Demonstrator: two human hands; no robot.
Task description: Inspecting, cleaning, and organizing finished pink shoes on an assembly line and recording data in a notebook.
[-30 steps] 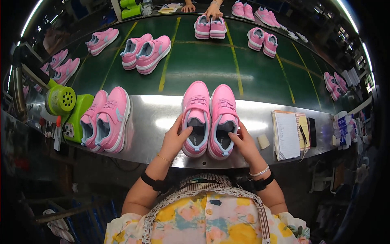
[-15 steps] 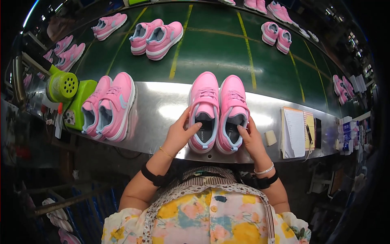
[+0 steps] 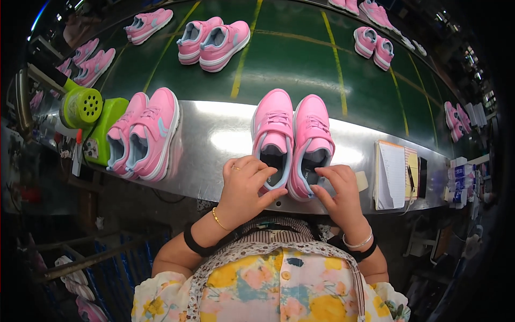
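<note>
Two pink sneakers with white soles and light blue lining stand side by side on the metal bench edge, toes pointing away from me. At the heel of the left sneaker (image 3: 273,115) my left hand (image 3: 244,185) is bent round the collar, its thumb behind the heel and its fingertips over the opening. Beside the heel of the right sneaker (image 3: 313,118) is my right hand (image 3: 342,194), thumb and forefinger apart, their tips at the collar's outer rim. Dark insoles show inside both shoes.
Another pair of pink sneakers (image 3: 155,131) stands at left beside a lime-green device (image 3: 86,110). Rightward lie a pale block (image 3: 361,181), a spiral notebook (image 3: 390,174) and a pen (image 3: 411,177). More pink pairs (image 3: 214,43) sit on the green belt (image 3: 295,59) beyond.
Both hands have shifted from the shoes' sides, with thumbs inside, back to the heels. The thumbs are now out of the openings. The view has shifted slightly.
</note>
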